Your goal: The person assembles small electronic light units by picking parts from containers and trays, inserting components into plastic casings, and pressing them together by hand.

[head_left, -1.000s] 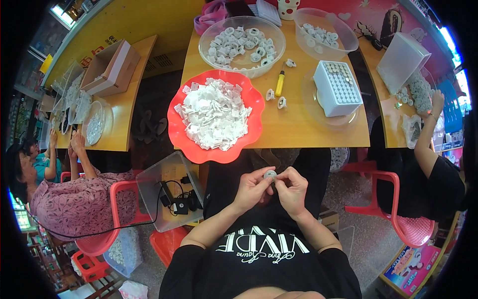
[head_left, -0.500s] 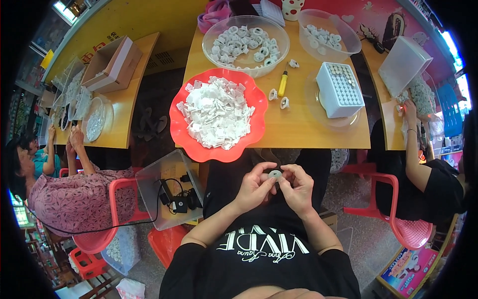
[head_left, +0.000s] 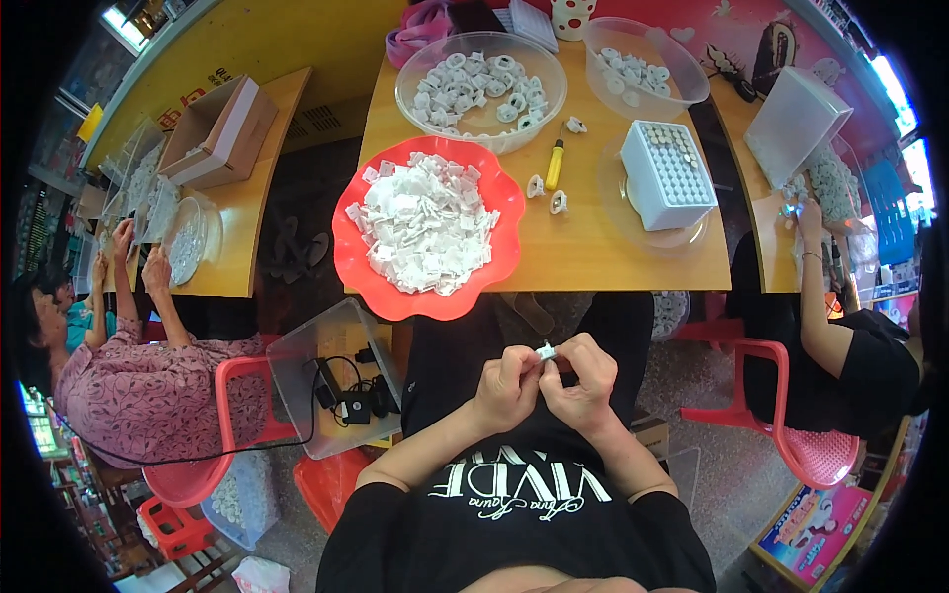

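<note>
Above my lap, my left hand (head_left: 507,383) and my right hand (head_left: 581,381) meet at a small white plastic part (head_left: 546,352). Both sets of fingers are closed on it, pinching it from either side, and they hide most of its shape. Ahead, at the table's near edge, a red scalloped bowl (head_left: 346,259) is heaped with flat white plastic pieces (head_left: 427,222). Right of the bowl lie a yellow-handled screwdriver (head_left: 556,166) and a few loose white round fittings (head_left: 559,203).
Behind the bowl stand two clear tubs (head_left: 400,94) of white fittings. A white block (head_left: 667,188) holding rows of small round pieces sits at the table's right. A clear bin (head_left: 336,326) with black adapters is by my left leg. People work at tables on both sides.
My hands have turned the white part, so its round face no longer shows, and my fingers have curled in more. The person at left has raised one hand.
</note>
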`<state>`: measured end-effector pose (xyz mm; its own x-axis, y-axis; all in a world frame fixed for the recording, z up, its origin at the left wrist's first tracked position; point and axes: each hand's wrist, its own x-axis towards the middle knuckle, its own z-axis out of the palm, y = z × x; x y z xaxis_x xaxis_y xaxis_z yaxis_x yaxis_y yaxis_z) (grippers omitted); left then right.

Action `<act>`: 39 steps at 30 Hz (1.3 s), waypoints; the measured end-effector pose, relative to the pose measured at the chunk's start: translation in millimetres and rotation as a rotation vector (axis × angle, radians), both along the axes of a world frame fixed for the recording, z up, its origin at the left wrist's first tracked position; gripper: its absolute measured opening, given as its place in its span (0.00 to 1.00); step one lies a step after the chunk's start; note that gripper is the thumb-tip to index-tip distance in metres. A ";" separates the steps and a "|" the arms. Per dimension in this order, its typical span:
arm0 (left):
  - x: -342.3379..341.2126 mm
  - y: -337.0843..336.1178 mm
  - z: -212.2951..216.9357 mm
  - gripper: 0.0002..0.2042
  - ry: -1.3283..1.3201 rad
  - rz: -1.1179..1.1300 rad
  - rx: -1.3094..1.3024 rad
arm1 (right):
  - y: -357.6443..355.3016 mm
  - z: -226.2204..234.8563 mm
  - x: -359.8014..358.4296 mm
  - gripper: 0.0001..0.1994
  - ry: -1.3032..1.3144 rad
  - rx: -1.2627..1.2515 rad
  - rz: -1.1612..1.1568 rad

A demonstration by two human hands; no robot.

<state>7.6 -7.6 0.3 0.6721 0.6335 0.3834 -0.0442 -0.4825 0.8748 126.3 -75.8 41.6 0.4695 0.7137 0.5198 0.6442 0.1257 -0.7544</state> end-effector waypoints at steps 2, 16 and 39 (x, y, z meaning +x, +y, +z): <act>0.8 0.5 -2.4 0.13 -0.038 -0.025 0.071 | 0.7 -2.6 0.3 0.08 -0.018 0.016 -0.003; -0.8 8.0 4.3 0.10 -0.003 -0.094 -0.378 | -3.5 -5.2 9.9 0.08 0.260 -0.051 0.143; -6.4 9.5 0.9 0.11 -0.140 -0.134 -0.037 | -6.5 -0.5 14.0 0.08 -0.094 0.041 0.246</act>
